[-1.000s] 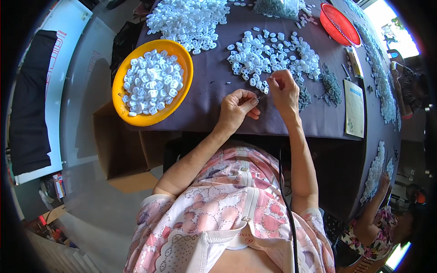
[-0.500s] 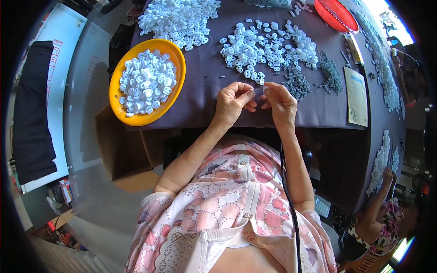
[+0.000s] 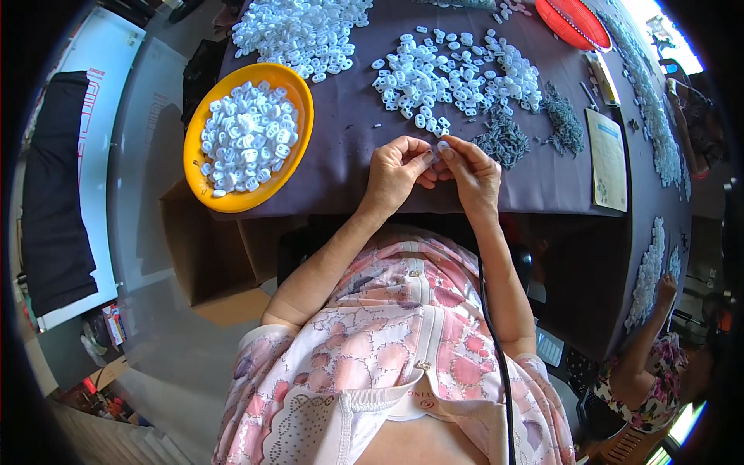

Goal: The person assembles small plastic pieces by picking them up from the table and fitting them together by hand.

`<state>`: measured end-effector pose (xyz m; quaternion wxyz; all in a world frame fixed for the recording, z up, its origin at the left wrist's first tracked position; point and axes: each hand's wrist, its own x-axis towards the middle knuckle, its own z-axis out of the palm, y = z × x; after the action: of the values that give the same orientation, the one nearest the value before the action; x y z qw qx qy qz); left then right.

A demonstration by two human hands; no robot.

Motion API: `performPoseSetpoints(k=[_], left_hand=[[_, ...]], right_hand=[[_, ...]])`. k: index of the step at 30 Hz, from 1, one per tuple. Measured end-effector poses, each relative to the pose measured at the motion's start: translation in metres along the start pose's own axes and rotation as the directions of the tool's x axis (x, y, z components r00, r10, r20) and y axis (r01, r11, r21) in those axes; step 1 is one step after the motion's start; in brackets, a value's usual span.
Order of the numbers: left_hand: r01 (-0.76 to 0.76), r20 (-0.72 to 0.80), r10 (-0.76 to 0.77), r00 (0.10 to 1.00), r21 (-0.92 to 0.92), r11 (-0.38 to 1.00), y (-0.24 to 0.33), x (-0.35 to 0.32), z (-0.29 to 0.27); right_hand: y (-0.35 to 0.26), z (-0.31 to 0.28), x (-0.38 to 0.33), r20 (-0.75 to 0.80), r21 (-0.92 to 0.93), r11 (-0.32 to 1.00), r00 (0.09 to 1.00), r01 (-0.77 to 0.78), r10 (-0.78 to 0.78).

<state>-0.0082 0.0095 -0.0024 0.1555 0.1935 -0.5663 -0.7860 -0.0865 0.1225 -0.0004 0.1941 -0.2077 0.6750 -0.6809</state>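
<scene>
Both hands met over one small white plastic piece (image 3: 442, 146).
Right hand (image 3: 474, 174) pinched it at the fingertips; left hand (image 3: 395, 172), touching alongside, pinched something too small to tell.

1. Small white plastic piece (image 3: 443, 146): mostly hidden between fingertips; its shape cannot be told.
2. Red round basket (image 3: 572, 23): cut off by the upper rim.
3. Grey heap of tiny parts (image 3: 502, 142): too small to be identified.

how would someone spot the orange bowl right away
Start at the dark purple table and go to its near left edge. The orange bowl sits there, left of the left hand. It alone is round, bright orange and full of small white plastic pieces.
</scene>
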Motion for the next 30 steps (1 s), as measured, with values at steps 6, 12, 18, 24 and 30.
performPoseSetpoints(k=[6,12,18,24,30], left_hand=[[0.014,0.006,-0.014,1.000,0.005,1.000,0.0014,-0.0009,-0.0007],[0.022,0.017,-0.022,1.000,0.026,0.999,0.0000,-0.0003,-0.0017],[0.013,0.016,-0.014,1.000,0.065,0.998,0.0001,-0.0011,-0.0005],[0.021,0.005,-0.022,1.000,0.069,0.997,0.0000,-0.0013,0.0005],[0.020,0.004,-0.020,1.000,0.075,0.997,0.0004,-0.0013,0.0005]], right_hand=[[0.0018,0.0002,0.0001,-0.011,-0.017,1.000,1.000,0.001,-0.002],[-0.0012,-0.0004,-0.0007,-0.003,0.016,1.000,1.000,0.007,-0.007],[-0.0006,0.0003,-0.0013,-0.017,-0.011,1.000,1.000,0.019,-0.019],[0.0017,0.0007,-0.0027,-0.033,-0.049,0.997,0.998,0.051,-0.053],[0.0009,0.0013,-0.0029,-0.044,-0.017,0.999,0.998,0.049,-0.050]])
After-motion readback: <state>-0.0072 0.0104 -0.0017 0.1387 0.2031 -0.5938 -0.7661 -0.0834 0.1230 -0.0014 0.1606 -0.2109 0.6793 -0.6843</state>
